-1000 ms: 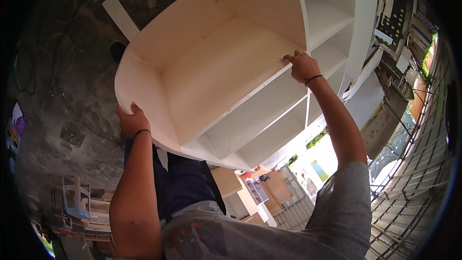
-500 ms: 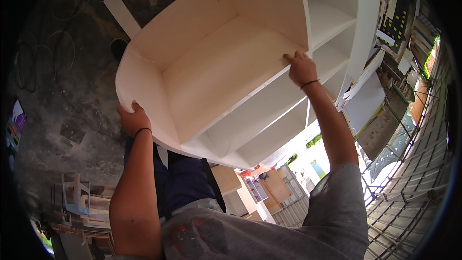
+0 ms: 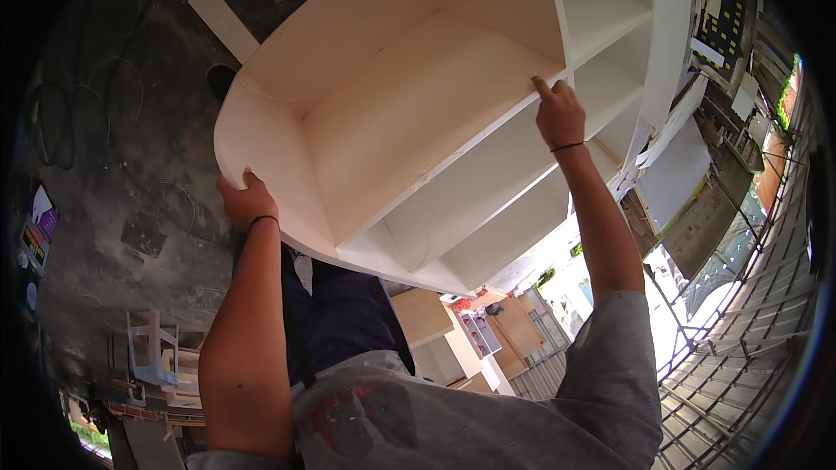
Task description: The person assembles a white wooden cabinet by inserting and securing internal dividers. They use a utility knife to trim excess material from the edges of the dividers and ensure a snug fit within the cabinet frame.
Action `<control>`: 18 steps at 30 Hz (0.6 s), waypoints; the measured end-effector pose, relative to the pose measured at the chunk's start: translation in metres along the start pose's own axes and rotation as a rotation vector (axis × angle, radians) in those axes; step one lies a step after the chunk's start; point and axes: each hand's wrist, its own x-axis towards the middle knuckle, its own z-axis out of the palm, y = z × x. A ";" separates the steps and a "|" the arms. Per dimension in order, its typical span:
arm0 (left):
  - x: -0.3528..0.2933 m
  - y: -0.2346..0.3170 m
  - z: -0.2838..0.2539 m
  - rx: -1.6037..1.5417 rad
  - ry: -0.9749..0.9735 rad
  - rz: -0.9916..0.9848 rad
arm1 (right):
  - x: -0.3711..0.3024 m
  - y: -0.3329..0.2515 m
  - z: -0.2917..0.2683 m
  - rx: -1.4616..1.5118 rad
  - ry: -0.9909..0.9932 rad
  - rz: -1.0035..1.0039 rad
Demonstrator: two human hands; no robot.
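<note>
A large white cabinet [image 3: 383, 135] with several open compartments takes up the middle of the view, tilted across it. My left hand [image 3: 248, 198] is closed round the edge of its curved side panel [image 3: 274, 148], thumb on the inner face. My right hand [image 3: 562, 116] grips the front edge of a long shelf [image 3: 453, 161], close to an upright divider [image 3: 552, 4]. The fingers of that hand are partly hidden beneath the shelf. Smaller compartments [image 3: 601, 9] lie beyond the divider.
A pale board strip [image 3: 224, 22] lies on the dark, stained floor [image 3: 96, 244] at the far left. Thin cable loops are beside it. A light plastic stool [image 3: 155, 348] stands at lower left. Boards and panels [image 3: 675, 174] lean at the right, near a metal grille [image 3: 740, 365].
The cabinet has shifted slightly to the right in the view, and both hands have moved with it. Each hand keeps its grip.
</note>
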 end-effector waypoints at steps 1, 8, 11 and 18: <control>-0.003 0.005 -0.005 0.014 -0.010 -0.012 | -0.009 -0.022 0.001 0.065 0.004 -0.026; -0.012 0.015 -0.015 0.007 -0.044 -0.056 | -0.133 -0.240 -0.006 0.463 -0.129 -0.340; -0.007 0.017 -0.015 0.001 -0.060 -0.036 | -0.140 -0.249 -0.010 0.526 -0.237 -0.340; -0.013 0.024 -0.023 -0.055 -0.107 -0.042 | -0.024 -0.049 0.000 -0.030 0.005 0.031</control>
